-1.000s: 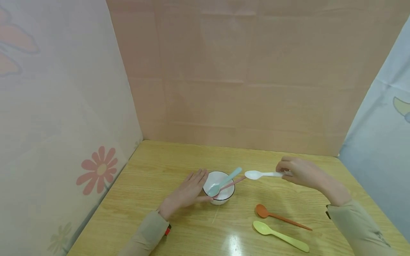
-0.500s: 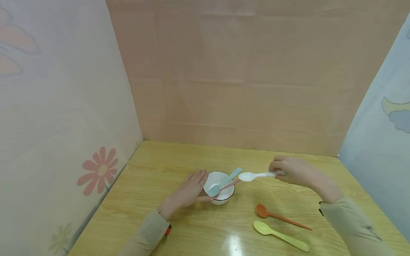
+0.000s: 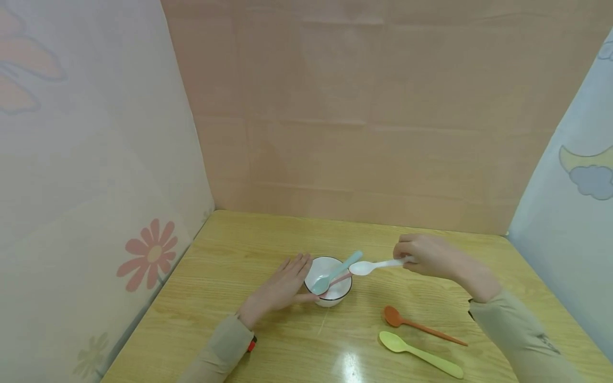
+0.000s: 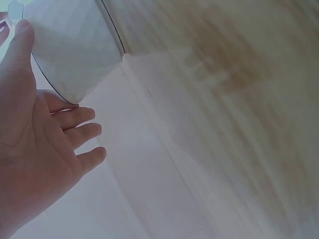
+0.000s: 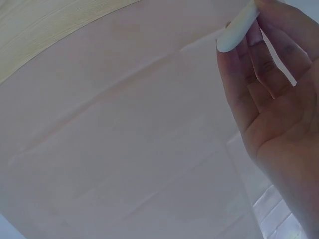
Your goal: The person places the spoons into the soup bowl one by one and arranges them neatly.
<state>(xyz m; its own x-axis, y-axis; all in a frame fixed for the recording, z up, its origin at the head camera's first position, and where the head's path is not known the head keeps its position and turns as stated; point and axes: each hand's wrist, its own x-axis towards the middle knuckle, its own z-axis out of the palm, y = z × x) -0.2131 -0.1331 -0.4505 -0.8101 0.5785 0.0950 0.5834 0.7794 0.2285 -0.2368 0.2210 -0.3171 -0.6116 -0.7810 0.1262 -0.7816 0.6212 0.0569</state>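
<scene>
My left hand (image 3: 282, 285) rests against the left side of a white bowl (image 3: 313, 269) with a dark rim, its fingers straight and its thumb at the near side. In the left wrist view, thumb and forefinger touch the bowl (image 4: 79, 45). A light blue spoon (image 3: 337, 272) and a pink spoon (image 3: 341, 279) lean in the bowl, handles pointing right. My right hand (image 3: 433, 259) pinches a white spoon (image 3: 362, 268) by its handle end. That spoon's head is at the bowl's right rim, over the pink handle; whether they touch, I cannot tell.
An orange spoon (image 3: 394, 316) and a yellow spoon (image 3: 395, 342) lie on the wooden table (image 3: 287, 351), right of the bowl and nearer to me. A pinkish-brown sheet (image 3: 359, 117) hangs behind the table, with patterned sheets on both sides.
My right hand has carried the white spoon leftward to the bowl's right rim, its head dipping slightly. The left hand and the bowl have stayed in place.
</scene>
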